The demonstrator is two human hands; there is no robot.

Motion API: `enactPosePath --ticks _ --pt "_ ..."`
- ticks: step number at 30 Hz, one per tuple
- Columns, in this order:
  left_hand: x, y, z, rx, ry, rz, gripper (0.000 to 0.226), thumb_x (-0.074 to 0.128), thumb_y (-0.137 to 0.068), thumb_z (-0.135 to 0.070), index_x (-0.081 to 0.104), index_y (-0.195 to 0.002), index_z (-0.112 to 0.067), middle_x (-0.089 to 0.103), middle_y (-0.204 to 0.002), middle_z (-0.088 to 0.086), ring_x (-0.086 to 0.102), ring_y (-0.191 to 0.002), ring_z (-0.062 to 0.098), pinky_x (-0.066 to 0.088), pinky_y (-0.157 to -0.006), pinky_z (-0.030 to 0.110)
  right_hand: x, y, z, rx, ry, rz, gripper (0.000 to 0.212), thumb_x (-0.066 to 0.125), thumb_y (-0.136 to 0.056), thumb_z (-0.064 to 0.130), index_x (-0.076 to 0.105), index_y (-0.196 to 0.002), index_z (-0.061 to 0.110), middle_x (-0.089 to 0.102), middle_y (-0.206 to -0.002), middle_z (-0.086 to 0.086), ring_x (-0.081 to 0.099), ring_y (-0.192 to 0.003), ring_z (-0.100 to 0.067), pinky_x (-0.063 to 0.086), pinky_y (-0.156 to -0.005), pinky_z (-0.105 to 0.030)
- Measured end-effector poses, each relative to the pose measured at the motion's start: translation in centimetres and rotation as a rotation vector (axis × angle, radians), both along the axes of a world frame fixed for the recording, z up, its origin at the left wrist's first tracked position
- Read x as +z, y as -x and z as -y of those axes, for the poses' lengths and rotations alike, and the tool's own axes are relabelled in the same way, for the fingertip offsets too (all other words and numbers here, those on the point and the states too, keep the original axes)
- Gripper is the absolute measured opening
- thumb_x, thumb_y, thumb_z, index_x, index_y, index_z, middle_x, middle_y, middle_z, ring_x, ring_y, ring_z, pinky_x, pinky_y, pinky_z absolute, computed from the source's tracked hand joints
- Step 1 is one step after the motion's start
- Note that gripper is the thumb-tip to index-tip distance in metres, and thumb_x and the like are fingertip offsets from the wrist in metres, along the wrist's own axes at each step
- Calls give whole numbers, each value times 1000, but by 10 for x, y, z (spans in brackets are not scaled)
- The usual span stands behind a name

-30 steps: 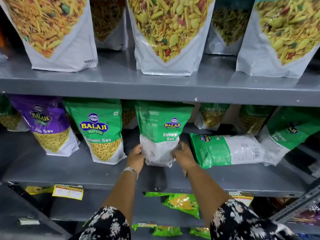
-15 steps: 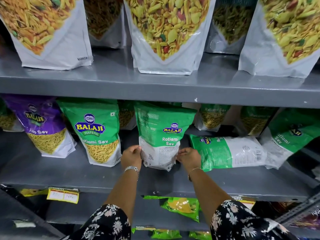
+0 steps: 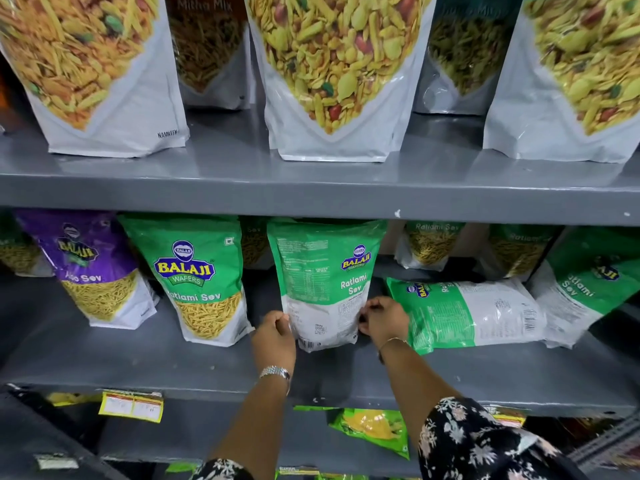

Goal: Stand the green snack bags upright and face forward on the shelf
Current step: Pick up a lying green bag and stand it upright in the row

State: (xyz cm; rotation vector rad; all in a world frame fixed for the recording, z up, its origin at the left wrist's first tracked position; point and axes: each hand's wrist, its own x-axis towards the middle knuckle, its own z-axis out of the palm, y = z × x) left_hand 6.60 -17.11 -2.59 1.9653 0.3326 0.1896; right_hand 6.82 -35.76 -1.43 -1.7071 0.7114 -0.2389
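On the middle shelf [image 3: 104, 362], at the far left, a purple bag [image 3: 93, 268] stands upright, and just beside it a green bag [image 3: 199, 278] stands upright with its front side to the viewer, so this one looks finished. Next comes the held green bag [image 3: 323, 282]: it stands on the shelf, but it shows its back side with the small print, so I judge it must yet be turned around. The left hand [image 3: 275, 336] is closed on its lower left edge, and the right hand [image 3: 382, 318] pinches its lower right edge with fingers together. To the right, one lying green bag [image 3: 464, 311] is flat on its side, touching the right hand, and a leaning green bag [image 3: 585, 285] rests tilted at the far right; both wait to be stood up. So the task seems less than half done. More green bags stand behind in shadow, and their top parts are hidden by the upper shelf [image 3: 311, 199]. The leaning bag is cut by the picture edge.
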Motion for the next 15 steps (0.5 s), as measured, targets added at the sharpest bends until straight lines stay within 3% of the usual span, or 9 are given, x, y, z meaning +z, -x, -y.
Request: enactPosePath --ticks 3,6,8,9,11,13,15 --pt "2 21 3 -55 -87 57 12 50 -88 -14 46 -77 -19 64 -82 12 57 -74 29 39 -66 29 -18 3 -4 -32 -20 28 34 58 -73 -5 54 -70 28 68 -79 -10 69 -78 -34 58 -78 -51" --pt "-1 35 6 -86 -88 65 15 52 -84 -11 42 -78 -20 61 -80 12 54 -71 30 37 -64 29 -10 22 -21 41 140 105 30 53 -75 -7 53 -79 22 59 -74 0 59 -72 -20 48 -74 -33" --pt "1 46 10 -79 -47 84 17 52 -81 -5 43 -77 -19 58 -71 9 53 -67 30 37 -63 30 -7 38 -36 115 222 156 25 58 -76 -1 55 -94 15 61 -90 -3 58 -85 -23 43 -75 -28" --pt "4 52 12 -75 -24 90 17 50 -80 -2 45 -76 -18 56 -65 5 53 -65 30 38 -62 31 -8 44 -44 158 241 162 34 63 -75 4 54 -107 11 59 -104 -7 57 -97 -25 45 -79 -31" --pt "8 62 15 -56 26 90 22 48 -81 2 49 -78 -20 56 -63 -4 55 -66 28 40 -63 30 -14 55 -59 243 228 144 82 76 -62 19 37 -134 12 49 -128 -7 49 -118 -25 47 -96 -39" --pt "11 69 17 -31 52 91 32 46 -81 4 52 -91 -27 61 -75 -8 59 -77 24 40 -70 27 -22 57 -71 272 173 151 121 83 -43 34 18 -144 19 41 -140 -6 44 -127 -22 45 -104 -42" --pt "11 73 18 -65 29 104 47 46 -82 5 54 -114 -28 65 -85 -8 60 -85 19 40 -76 25 -21 56 -74 262 126 176 128 86 -39 42 14 -143 27 41 -139 -9 48 -125 -24 47 -102 -45"
